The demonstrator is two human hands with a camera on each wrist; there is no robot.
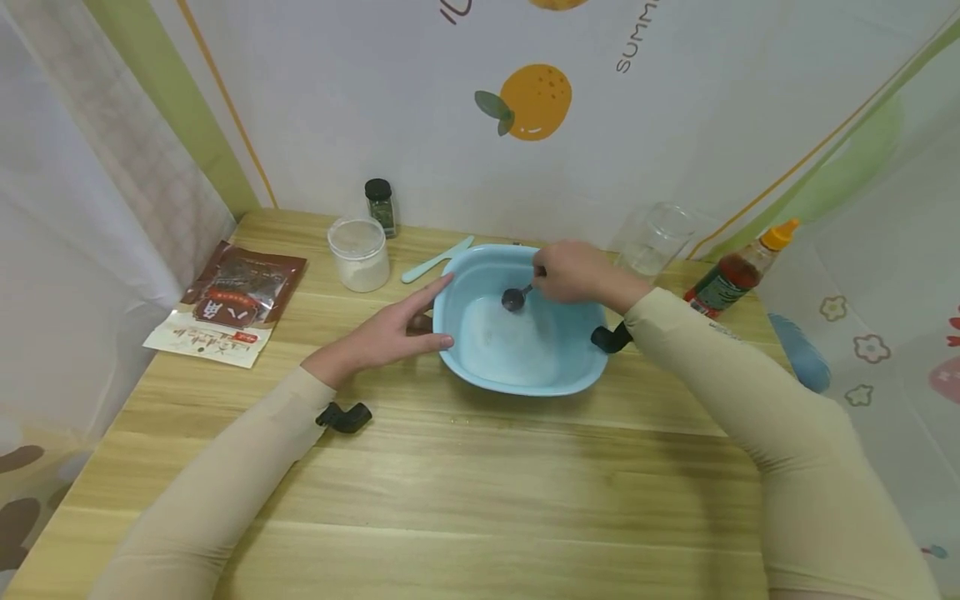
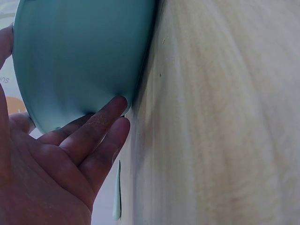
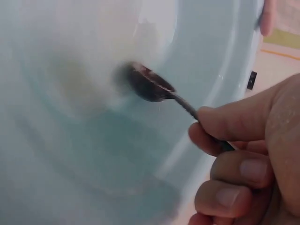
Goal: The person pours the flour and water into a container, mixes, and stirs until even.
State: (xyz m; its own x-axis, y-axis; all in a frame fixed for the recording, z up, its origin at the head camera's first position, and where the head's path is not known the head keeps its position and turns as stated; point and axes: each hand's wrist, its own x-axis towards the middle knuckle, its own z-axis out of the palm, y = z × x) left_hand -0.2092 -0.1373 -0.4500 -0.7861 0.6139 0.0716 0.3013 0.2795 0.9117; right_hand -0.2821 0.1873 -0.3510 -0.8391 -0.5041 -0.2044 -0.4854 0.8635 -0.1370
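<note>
A light blue plastic basin stands on the wooden table, with a whitish layer over its bottom. My left hand holds the basin's left side: thumb and index fingertip lie over the rim, while other fingers rest against the outer wall. My right hand reaches over the far right rim. Between thumb and fingers it pinches the thin handle of a small dark measuring spoon. The spoon's round bowl hangs inside the basin, blurred at its edge in the right wrist view.
Behind the basin's left side lie a pale green spatula, a clear jar of white powder and a black-capped spice bottle. Far left is a brown spice packet. A clear glass and a red sauce bottle stand right.
</note>
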